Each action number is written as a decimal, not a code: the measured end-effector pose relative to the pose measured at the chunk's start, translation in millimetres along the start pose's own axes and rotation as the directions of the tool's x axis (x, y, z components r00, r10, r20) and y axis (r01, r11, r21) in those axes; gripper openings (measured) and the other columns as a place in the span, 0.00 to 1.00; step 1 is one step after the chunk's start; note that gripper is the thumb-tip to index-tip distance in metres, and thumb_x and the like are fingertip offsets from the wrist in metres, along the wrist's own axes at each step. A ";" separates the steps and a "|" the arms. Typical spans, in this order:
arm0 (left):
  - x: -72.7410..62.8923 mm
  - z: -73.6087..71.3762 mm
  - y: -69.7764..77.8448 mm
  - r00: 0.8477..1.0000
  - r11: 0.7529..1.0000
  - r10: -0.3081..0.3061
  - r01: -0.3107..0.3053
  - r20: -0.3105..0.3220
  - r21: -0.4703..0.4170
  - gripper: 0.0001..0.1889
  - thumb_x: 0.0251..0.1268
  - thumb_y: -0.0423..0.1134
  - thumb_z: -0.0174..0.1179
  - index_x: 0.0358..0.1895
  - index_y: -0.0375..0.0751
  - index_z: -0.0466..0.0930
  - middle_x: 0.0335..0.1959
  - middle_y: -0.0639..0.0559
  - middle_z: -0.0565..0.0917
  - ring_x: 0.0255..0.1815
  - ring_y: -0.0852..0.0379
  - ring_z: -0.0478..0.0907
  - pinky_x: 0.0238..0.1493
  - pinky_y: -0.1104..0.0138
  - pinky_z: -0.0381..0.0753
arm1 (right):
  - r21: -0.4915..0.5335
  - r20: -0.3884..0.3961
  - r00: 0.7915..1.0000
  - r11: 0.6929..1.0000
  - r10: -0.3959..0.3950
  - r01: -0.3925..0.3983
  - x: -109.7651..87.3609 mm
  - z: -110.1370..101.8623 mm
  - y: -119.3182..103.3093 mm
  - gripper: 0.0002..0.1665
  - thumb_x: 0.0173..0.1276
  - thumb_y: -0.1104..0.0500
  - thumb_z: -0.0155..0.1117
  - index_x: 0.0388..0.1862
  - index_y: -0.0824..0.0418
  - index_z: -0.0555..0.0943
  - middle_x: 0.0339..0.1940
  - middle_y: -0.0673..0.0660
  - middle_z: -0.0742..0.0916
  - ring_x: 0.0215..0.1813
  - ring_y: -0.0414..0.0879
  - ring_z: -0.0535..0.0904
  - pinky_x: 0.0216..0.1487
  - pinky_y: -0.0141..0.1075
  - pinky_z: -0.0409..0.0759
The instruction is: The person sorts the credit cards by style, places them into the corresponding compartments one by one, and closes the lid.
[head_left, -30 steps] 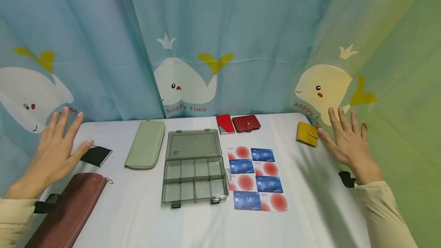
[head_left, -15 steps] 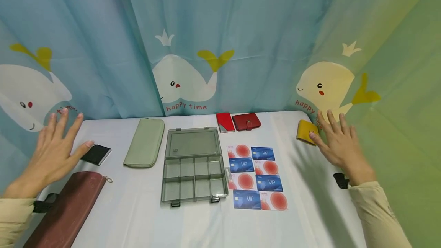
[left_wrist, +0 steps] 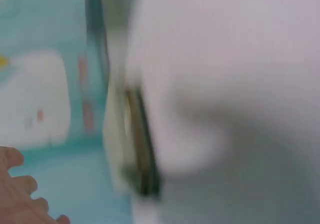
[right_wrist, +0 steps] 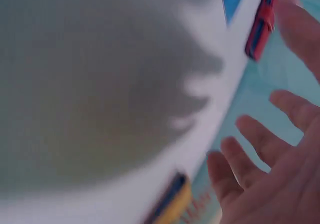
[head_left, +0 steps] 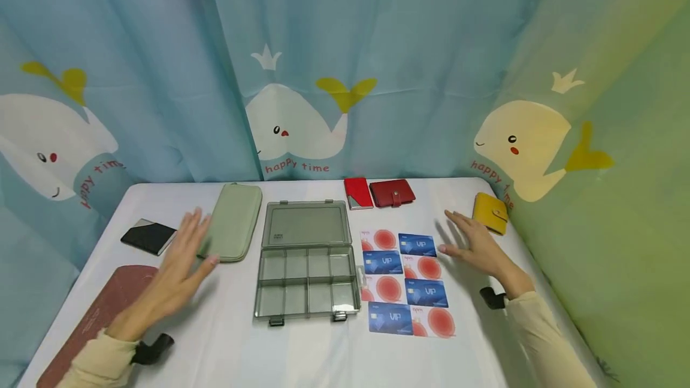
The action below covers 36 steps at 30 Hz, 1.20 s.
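Moved inward, grips wide: left hand (head_left: 175, 274), lower left, by pale-green oblong leather-look wallet (head_left: 234, 220); right hand (head_left: 482, 250), centre-right, by blue rectangular card (head_left: 417, 245).

2 bare hands (head_left: 175, 274); 2 pale beige sleeves (head_left: 545, 340), wrinkled; 1 black device (head_left: 153, 350) at each wrist.

Near side of box (head_left: 308, 248) free; 8 cards (head_left: 411, 289) flank right.

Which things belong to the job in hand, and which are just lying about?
Likely in the job, judging by nearness:
cards, yellow wallet: near the empty right hand
light green wallet: near the empty left hand
open compartment box: between both, less sure

Seemingly just lying about:
red card holder
dark red wallet
black card holder
reddish-brown pouch
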<state>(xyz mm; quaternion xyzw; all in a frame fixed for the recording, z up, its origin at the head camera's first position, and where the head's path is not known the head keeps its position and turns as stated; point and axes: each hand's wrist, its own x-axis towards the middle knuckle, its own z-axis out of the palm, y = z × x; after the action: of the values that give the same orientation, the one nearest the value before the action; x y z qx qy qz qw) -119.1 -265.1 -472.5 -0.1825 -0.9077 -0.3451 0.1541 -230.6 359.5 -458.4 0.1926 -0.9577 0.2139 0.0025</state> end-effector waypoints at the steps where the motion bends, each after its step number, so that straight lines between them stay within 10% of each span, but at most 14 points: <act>1: -1.3 14.6 8.5 1.000 0.999 -0.016 0.017 0.024 -0.044 0.41 0.80 0.40 0.58 0.87 0.39 0.48 0.89 0.36 0.43 0.90 0.36 0.33 0.83 0.29 0.37 | 0.028 0.031 0.999 1.000 0.011 -0.011 0.6 6.2 -1.2 0.53 0.66 0.47 0.79 0.83 0.64 0.65 0.79 0.78 0.69 0.77 0.79 0.61 0.75 0.78 0.58; 6: -10.5 69.5 46.3 0.981 0.975 -0.086 0.118 0.172 -0.187 0.44 0.79 0.45 0.60 0.89 0.46 0.44 0.90 0.39 0.41 0.89 0.33 0.34 0.78 0.23 0.41 | 0.062 0.076 0.996 0.997 0.038 -0.043 2.9 29.0 -4.2 0.42 0.63 0.46 0.82 0.72 0.62 0.80 0.75 0.75 0.74 0.73 0.75 0.66 0.73 0.75 0.65; 11: -20.2 94.2 65.7 0.970 0.954 -0.087 0.147 0.228 -0.263 0.49 0.74 0.45 0.67 0.88 0.44 0.45 0.90 0.40 0.41 0.90 0.35 0.32 0.74 0.18 0.45 | 0.107 0.032 0.997 0.992 0.068 -0.071 5.0 34.7 -4.4 0.31 0.60 0.50 0.85 0.59 0.58 0.86 0.64 0.71 0.79 0.65 0.68 0.70 0.68 0.69 0.71; 27: -39.4 102.4 63.4 0.957 0.902 -0.226 0.277 0.183 -0.332 0.56 0.68 0.49 0.73 0.88 0.42 0.42 0.89 0.36 0.45 0.85 0.25 0.47 0.71 0.20 0.56 | 0.161 0.141 0.975 0.968 0.172 -0.194 19.6 24.9 0.3 0.33 0.60 0.50 0.85 0.61 0.58 0.83 0.41 0.55 0.82 0.48 0.51 0.77 0.50 0.42 0.76; 36: -41.7 103.1 54.6 0.957 0.893 -0.235 0.282 0.170 -0.351 0.56 0.66 0.50 0.76 0.88 0.45 0.45 0.87 0.40 0.55 0.82 0.29 0.60 0.79 0.44 0.68 | 0.180 0.215 0.963 0.963 0.162 -0.202 28.3 18.9 0.6 0.32 0.59 0.52 0.86 0.56 0.62 0.81 0.39 0.56 0.81 0.44 0.50 0.76 0.44 0.33 0.75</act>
<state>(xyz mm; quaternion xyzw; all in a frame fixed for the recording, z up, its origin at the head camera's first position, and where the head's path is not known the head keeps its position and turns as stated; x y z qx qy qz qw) -74.1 -166.1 -531.9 -0.1066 -0.8497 -0.5162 0.0131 -255.5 341.8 -473.4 0.1232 -0.9404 0.2881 -0.1322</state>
